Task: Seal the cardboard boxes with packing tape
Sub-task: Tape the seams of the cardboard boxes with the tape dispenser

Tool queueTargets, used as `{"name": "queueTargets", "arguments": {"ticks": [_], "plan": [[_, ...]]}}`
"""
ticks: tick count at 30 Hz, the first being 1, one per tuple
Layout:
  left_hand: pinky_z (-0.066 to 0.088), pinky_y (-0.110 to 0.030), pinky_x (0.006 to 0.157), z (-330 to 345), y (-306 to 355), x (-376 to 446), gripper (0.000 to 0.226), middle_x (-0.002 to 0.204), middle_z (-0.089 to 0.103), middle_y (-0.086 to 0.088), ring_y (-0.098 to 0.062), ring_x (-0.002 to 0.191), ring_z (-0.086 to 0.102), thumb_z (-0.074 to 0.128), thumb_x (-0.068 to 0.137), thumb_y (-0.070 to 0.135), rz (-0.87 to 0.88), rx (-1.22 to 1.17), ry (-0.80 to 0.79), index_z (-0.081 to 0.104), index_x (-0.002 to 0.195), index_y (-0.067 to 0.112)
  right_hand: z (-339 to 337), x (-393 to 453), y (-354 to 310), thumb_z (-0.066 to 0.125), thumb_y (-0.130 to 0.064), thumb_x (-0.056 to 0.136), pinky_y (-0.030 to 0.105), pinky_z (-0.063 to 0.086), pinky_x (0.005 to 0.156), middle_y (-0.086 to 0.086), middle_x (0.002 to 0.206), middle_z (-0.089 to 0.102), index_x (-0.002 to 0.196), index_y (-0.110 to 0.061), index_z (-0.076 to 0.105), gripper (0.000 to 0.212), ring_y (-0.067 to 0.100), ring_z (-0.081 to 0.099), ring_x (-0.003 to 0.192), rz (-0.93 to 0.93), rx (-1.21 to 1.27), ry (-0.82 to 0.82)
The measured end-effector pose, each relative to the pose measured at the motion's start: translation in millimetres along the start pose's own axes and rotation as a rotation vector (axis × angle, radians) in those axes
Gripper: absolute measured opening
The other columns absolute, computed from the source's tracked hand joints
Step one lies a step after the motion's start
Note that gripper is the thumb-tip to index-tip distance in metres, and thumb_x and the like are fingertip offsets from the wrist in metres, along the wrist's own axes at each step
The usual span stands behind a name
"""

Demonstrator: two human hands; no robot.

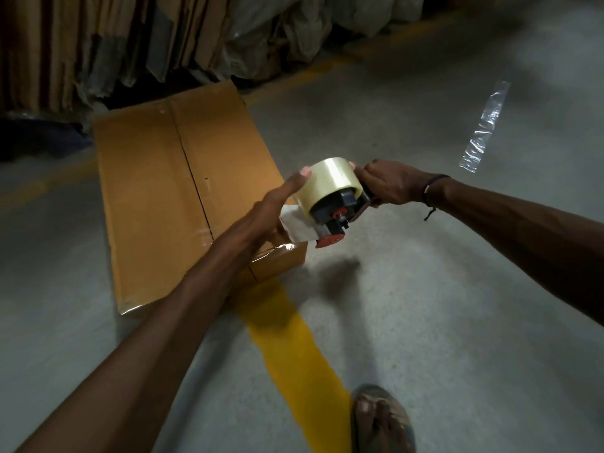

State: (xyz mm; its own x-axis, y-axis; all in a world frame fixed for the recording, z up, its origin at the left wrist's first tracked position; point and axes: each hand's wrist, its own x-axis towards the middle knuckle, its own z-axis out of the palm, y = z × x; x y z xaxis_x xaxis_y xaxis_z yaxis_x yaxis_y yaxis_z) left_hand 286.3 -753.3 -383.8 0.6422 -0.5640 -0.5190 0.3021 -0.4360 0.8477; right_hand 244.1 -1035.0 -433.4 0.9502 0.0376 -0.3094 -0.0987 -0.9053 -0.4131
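A brown cardboard box lies on the concrete floor, its top flaps closed with a dark centre seam showing and shiny tape at its near edge. Above the box's near right corner I hold a tape dispenser with a roll of clear packing tape. My right hand grips the dispenser's handle. My left hand holds the roll's left side, thumb on top, and its fingers are on a loose tape end pulled out below the roll.
Flattened cardboard sheets and plastic-wrapped bundles stand along the back. A yellow floor line runs from the box toward my sandalled foot. A crumpled strip of clear tape lies on the floor at the right.
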Motion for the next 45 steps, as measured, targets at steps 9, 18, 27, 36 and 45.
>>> {"name": "queueTargets", "arguments": {"ticks": [9, 18, 27, 36, 45], "plan": [[0.035, -0.028, 0.063, 6.9, -34.7, 5.0, 0.065, 0.059, 0.050, 0.008, -0.003, 0.050, 0.043, 0.052, 0.086, 0.077, 0.084, -0.100, 0.145, 0.055, 0.071, 0.014, 16.5, -13.7, 12.5, 0.009, -0.054, 0.109, 0.020, 0.052, 0.066, 0.014, 0.073, 0.072, 0.079, 0.000, 0.067, 0.085, 0.027, 0.070, 0.067, 0.027, 0.096, 0.071], [0.030, -0.034, 0.070, 0.1, -50.7, 16.1, 0.065, 0.074, 0.044, 0.009, -0.007, 0.061, 0.035, 0.060, 0.060, 0.089, 0.090, -0.077, 0.143, 0.050, 0.075, 0.027, 16.1, -13.3, 22.8, 0.016, -0.044, 0.111, 0.016, 0.045, 0.062, 0.011, 0.069, 0.070, 0.083, 0.000, 0.065, 0.072, 0.020, 0.066, 0.059, 0.014, 0.094, 0.081], [0.033, -0.030, 0.063, 1.3, -47.4, 17.8, 0.078, 0.078, 0.053, -0.002, -0.012, 0.064, 0.039, 0.056, 0.050, 0.086, 0.035, -0.130, 0.195, 0.060, 0.083, 0.016, 0.4, -19.5, 30.0, 0.009, -0.059, 0.108, 0.026, 0.042, 0.063, 0.000, 0.055, 0.066, 0.055, -0.017, 0.061, 0.085, 0.007, 0.060, 0.049, 0.062, -0.111, 0.109], [0.024, -0.026, 0.054, 5.1, -0.8, 29.6, 0.094, 0.074, 0.043, -0.001, -0.009, 0.054, 0.029, 0.052, 0.078, 0.088, -0.105, -0.040, 0.035, 0.039, 0.153, 0.032, 17.4, -5.6, 22.8, 0.004, -0.067, 0.103, 0.027, 0.044, 0.067, 0.006, 0.066, 0.071, 0.067, -0.016, 0.066, 0.088, 0.017, 0.064, 0.059, 0.115, -0.043, 0.003], [0.057, -0.051, 0.089, 38.7, -38.4, 100.1, 0.143, 0.118, 0.068, -0.005, -0.033, 0.104, 0.068, 0.076, 0.005, 0.095, -0.318, -0.042, 0.239, 0.061, 0.130, 0.027, 25.1, -1.6, 15.9, 0.003, -0.062, 0.106, 0.033, 0.053, 0.076, -0.002, 0.057, 0.061, 0.062, -0.022, 0.059, 0.082, 0.015, 0.058, 0.055, 0.099, -0.012, -0.063]]}}
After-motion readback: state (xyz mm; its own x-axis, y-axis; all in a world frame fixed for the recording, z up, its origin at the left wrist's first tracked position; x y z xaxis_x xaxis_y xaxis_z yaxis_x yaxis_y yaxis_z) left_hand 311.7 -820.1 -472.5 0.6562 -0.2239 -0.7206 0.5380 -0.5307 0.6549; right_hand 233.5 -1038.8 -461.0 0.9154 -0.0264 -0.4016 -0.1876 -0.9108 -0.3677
